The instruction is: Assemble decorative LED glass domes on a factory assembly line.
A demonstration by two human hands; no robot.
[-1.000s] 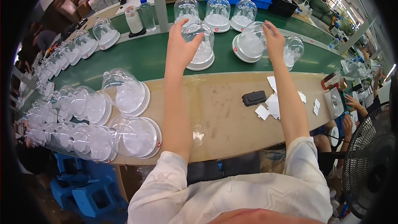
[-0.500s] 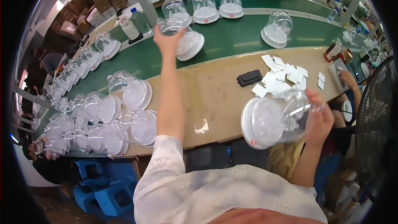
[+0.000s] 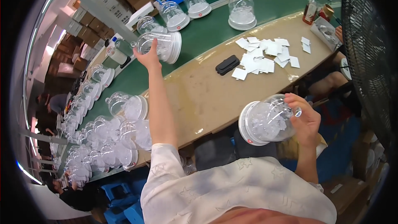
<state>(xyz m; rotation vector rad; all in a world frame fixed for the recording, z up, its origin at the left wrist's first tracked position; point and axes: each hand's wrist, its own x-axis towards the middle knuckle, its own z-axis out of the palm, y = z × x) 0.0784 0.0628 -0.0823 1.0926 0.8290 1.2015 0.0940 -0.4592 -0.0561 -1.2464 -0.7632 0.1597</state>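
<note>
Clear dome (image 3: 271, 116) on a white round base, hanging tilted in the air just off the near edge of the brown surface (image 3: 195, 103); the right hand (image 3: 306, 120) is gripping it by the crown. Second dome (image 3: 159, 46), over the green belt (image 3: 215, 31), is leaning nearly onto its side, the left hand (image 3: 148, 58) closing around its top; whether it is touching the belt, cannot tell. Handling, my judgement: walls are looking stiff, smooth and slippery, glass or plastic uncertain; probably light to moderate, easily cracked or scratched. The white base (image 3: 246, 122) is probably carrying much of the weight, so a palm beneath would be steadying it. The small knob (image 3: 297, 111) is offering a hold, though trusting it alone could be risking the base parting. Against half a second ago: the view is swinging, the left hand's dome is tipping further over, and the right hand's dome is staying held, its knob now showing clearly beside the thumb.
</note>
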